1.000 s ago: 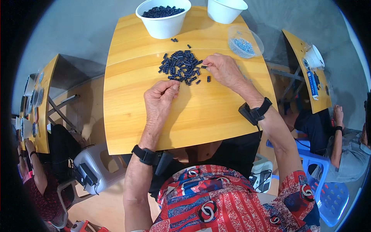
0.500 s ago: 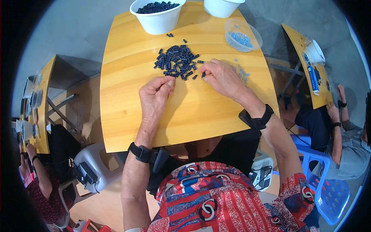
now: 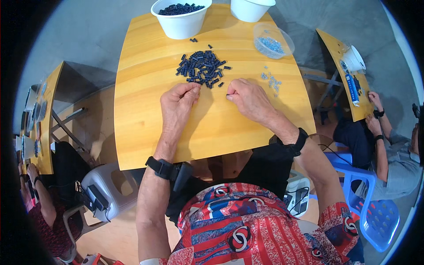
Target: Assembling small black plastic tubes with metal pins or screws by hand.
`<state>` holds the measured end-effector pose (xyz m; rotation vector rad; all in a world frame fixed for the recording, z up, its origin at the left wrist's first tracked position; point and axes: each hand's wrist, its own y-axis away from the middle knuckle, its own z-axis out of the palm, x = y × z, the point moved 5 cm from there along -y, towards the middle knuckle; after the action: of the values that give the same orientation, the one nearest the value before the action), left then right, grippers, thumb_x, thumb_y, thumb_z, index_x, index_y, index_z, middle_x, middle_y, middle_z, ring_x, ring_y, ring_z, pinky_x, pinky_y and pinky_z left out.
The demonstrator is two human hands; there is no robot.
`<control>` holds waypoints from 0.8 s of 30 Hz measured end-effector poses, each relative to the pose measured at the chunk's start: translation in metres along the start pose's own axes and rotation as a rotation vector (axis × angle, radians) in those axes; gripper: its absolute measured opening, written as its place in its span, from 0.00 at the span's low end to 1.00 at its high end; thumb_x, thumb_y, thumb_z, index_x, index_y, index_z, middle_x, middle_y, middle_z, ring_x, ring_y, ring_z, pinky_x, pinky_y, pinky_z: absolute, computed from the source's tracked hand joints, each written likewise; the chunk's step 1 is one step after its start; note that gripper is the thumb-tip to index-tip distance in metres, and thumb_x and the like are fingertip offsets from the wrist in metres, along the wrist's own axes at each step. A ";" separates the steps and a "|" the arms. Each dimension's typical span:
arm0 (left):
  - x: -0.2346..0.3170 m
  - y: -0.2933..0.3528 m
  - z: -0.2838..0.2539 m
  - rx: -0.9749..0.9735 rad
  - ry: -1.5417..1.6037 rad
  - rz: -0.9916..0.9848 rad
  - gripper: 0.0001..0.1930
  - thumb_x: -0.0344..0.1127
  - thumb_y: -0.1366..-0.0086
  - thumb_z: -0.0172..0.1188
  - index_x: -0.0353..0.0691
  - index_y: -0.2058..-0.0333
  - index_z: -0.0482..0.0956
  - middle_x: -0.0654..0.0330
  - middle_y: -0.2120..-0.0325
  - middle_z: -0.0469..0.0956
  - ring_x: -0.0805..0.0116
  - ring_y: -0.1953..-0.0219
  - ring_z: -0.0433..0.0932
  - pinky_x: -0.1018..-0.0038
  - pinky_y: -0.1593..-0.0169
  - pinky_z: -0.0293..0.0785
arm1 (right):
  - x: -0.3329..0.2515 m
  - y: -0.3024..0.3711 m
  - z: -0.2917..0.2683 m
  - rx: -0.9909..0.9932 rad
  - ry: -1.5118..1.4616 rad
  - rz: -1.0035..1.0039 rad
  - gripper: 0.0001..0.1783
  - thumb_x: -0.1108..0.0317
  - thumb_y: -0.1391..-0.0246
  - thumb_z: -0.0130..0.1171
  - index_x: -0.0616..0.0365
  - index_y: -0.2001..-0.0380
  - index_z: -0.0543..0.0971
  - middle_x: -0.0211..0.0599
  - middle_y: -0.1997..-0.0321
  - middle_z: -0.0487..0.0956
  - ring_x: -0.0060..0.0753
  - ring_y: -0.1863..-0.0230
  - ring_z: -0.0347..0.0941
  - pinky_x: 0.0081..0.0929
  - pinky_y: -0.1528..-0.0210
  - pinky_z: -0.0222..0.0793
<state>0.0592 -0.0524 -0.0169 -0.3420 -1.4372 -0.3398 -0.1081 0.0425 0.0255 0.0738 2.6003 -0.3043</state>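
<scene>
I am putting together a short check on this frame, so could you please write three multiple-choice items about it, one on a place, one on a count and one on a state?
1. Where does the pile of small dark pieces lie?
A. On the yellow table, just beyond both hands
B. Inside the clear dish
C. On the floor

2. How many white bowls stand at the table's far edge?
A. One
B. Two
C. Four

3. What is the state of the left white bowl?
A. Tipped over
B. Holding dark pieces
C. Covered by a lid

Answers:
1 A: the heap sits on bare wood in front of the left hand and right hand.
2 B: the left bowl and the right white bowl are the only ones there.
3 B: it stands upright with dark pieces visible inside.
</scene>
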 end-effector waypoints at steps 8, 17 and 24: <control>0.008 0.009 0.013 -0.174 0.000 0.024 0.07 0.26 0.42 0.61 0.33 0.64 0.81 0.63 0.74 0.79 0.79 0.72 0.75 0.83 0.66 0.72 | -0.005 0.018 0.022 0.029 -0.670 0.345 0.05 0.73 0.47 0.57 0.62 0.68 0.74 0.29 0.74 0.75 0.19 0.74 0.71 0.17 0.71 0.67; 0.005 0.016 0.025 -0.349 -0.046 0.085 0.10 0.29 0.45 0.66 0.34 0.63 0.82 0.65 0.72 0.80 0.80 0.69 0.74 0.82 0.64 0.72 | -0.008 0.025 0.026 0.103 -1.008 0.340 0.05 0.75 0.45 0.54 0.63 0.65 0.75 0.30 0.70 0.77 0.16 0.74 0.71 0.13 0.73 0.66; 0.004 0.015 0.023 -0.320 -0.088 0.133 0.08 0.30 0.46 0.67 0.35 0.67 0.82 0.64 0.75 0.79 0.80 0.73 0.73 0.80 0.68 0.70 | -0.011 0.027 0.031 0.168 -0.961 0.197 0.06 0.80 0.47 0.53 0.65 0.64 0.74 0.33 0.70 0.77 0.17 0.73 0.72 0.15 0.70 0.70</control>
<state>0.0453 -0.0290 -0.0108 -0.7163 -1.4382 -0.4515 -0.0802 0.0616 -0.0008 0.1882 1.6007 -0.3692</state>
